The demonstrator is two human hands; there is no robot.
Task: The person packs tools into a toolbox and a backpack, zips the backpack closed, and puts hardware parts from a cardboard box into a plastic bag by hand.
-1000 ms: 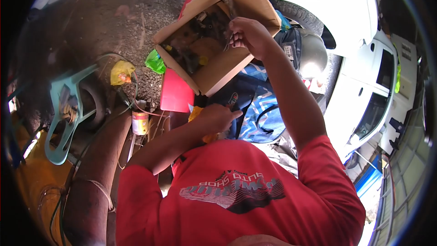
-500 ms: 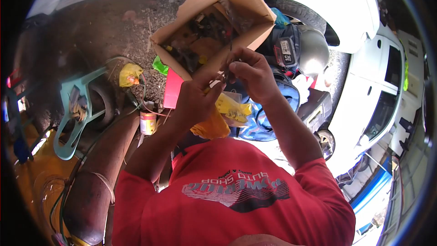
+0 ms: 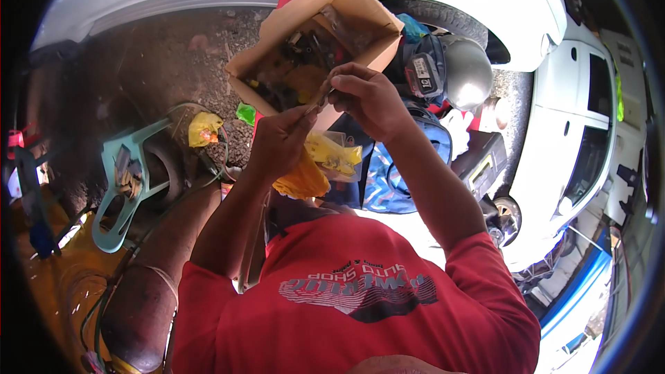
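Note:
My left hand [image 3: 279, 140] is closed in a pinch, its thumb and forefinger raised in front of the open cardboard box [image 3: 247, 93]. Close beside it, my right hand [image 3: 366, 99] is also pinched, fingertips nearly meeting the left ones. Between the fingertips is something small and thin, too small to name. Loose dark and yellow small parts [image 3: 303, 48] lie inside the box. Below the hands are an orange-yellow cloth or bag [image 3: 303, 179] and a clear plastic bag with yellow pieces [image 3: 337, 156].
A teal plastic stool [image 3: 111, 201] lies left, near a large rusty cylinder [image 3: 145, 305]. Right of the box are a battery pack [image 3: 424, 74], a blue patterned bag [image 3: 395, 180] and a black case [image 3: 481, 163]. White cars [image 3: 564, 142] stand ahead and to the right.
Both hands have shifted slightly left in view, still pinched close together. The view has tilted a little, so the box and stool appear lower.

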